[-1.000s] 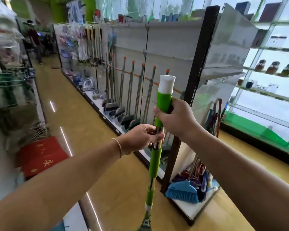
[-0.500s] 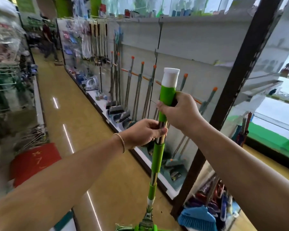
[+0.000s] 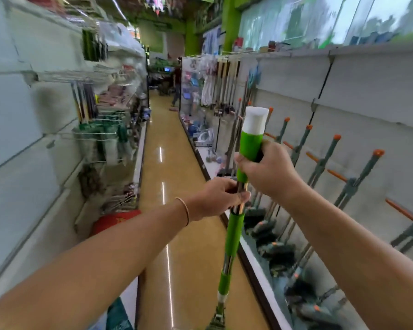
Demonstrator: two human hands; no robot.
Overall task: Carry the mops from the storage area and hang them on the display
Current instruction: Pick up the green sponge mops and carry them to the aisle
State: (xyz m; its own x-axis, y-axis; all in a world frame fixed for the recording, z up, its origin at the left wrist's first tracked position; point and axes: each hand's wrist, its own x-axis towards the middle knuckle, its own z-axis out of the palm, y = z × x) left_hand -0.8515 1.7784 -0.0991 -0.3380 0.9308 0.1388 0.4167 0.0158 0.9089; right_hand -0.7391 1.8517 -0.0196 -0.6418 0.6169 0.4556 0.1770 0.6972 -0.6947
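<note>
Gripping: our right hand (image 3: 268, 169) curls round the mop (image 3: 234, 232) at its upper green sleeve, frame centre.
Left hand (image 3: 218, 197): fingers wrap our mop's metal shaft, just below.
Display (image 3: 358, 129): grey mops (image 3: 320, 163) hang, right side.

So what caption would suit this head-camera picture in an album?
Both hands, left below right, hold a green mop upright in a shop aisle beside grey mops hanging on display.

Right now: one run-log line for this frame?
phase: carrying | green mop: upright, unhung | left hand: grips shaft | right hand: grips upper handle | display wall: right
</note>
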